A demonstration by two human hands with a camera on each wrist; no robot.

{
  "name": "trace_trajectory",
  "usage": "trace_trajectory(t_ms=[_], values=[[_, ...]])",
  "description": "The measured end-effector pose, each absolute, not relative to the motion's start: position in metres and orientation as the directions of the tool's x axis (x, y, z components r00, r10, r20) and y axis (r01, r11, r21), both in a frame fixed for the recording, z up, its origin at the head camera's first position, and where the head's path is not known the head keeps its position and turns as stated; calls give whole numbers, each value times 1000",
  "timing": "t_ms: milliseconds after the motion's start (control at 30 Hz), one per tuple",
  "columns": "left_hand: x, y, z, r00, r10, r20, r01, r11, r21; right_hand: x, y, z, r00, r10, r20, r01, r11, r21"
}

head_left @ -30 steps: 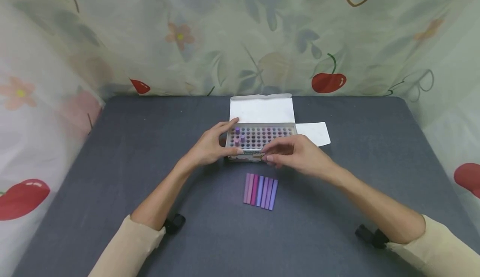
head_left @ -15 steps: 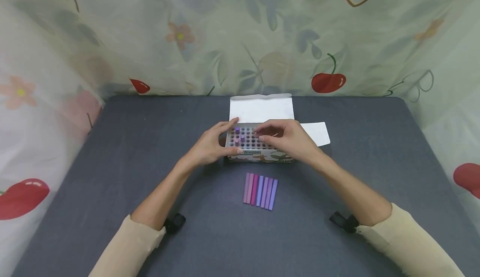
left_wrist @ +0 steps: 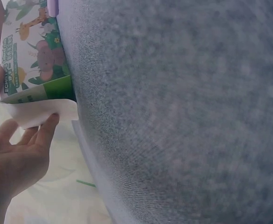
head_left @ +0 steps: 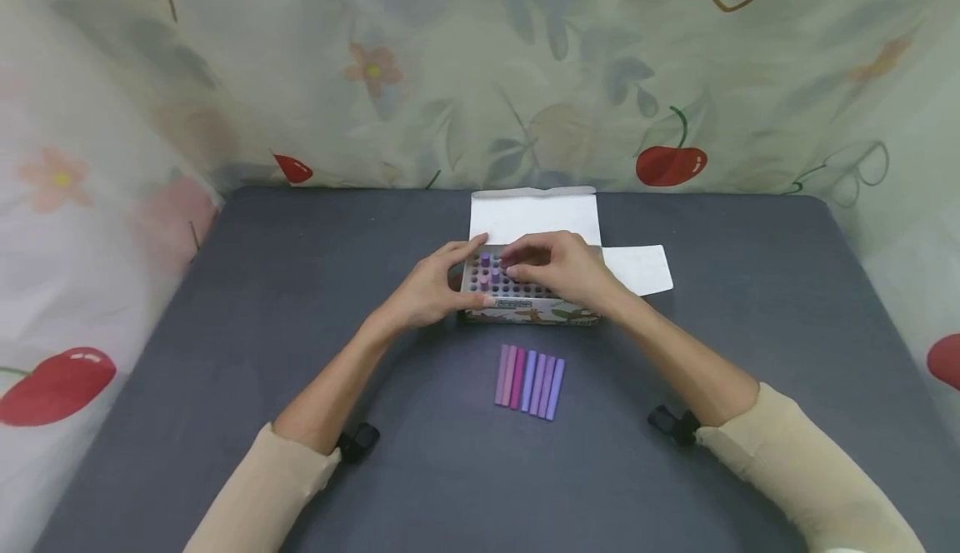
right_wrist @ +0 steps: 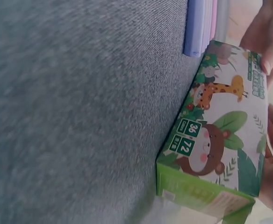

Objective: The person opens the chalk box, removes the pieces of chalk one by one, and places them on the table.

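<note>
The chalk box [head_left: 517, 313], printed with animals, stands with its white lid flap [head_left: 534, 216] raised at the back. Several purple and pink chalk sticks [head_left: 485, 260] stand in the left holes of its perforated holder. My left hand [head_left: 426, 291] holds the box's left end, with the thumb at the front edge and the index finger by the lid. In the left wrist view, its fingers touch a white end flap [left_wrist: 38, 112]. My right hand [head_left: 562, 268] is over the holes, thumb and fingertips pinched close to the standing sticks on what looks like a chalk stick, mostly hidden.
Several loose chalk sticks [head_left: 529, 382], pink to violet, lie side by side on the grey table [head_left: 450, 486] in front of the box. A white side flap [head_left: 637, 270] extends from the box's right end. Patterned curtain [head_left: 450, 70] hangs behind.
My right hand has moved from the box's front edge up and left over the holes, toward the standing sticks. The left hand keeps its hold; the head view has shifted slightly.
</note>
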State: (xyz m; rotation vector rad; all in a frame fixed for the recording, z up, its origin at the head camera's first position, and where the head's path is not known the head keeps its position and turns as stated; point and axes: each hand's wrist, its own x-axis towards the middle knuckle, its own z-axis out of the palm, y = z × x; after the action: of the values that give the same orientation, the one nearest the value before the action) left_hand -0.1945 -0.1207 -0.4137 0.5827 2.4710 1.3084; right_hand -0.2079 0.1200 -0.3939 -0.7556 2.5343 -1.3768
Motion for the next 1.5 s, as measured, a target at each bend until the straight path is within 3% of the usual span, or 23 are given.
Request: trace_trajectory(t_ms=[533,733,1000,1500], values=[[-195,-119,-413,-882,468,-59,230,535,813,-215,110,-400,-851,-526,14,-343,534,-773],[-195,-120,-415,-877,477,-54,235,525,818,-214,106,-403,-849,-527,30,-406,616,-675],[-195,-120,-416,-874,483,-47,242,519,820,-210,103,-403,-866,-498,48,-412,656,-633],[-195,-118,-413,-874,483,-49,233,506,830,-207,106,-405,-874,-465,139,-430,609,-667]])
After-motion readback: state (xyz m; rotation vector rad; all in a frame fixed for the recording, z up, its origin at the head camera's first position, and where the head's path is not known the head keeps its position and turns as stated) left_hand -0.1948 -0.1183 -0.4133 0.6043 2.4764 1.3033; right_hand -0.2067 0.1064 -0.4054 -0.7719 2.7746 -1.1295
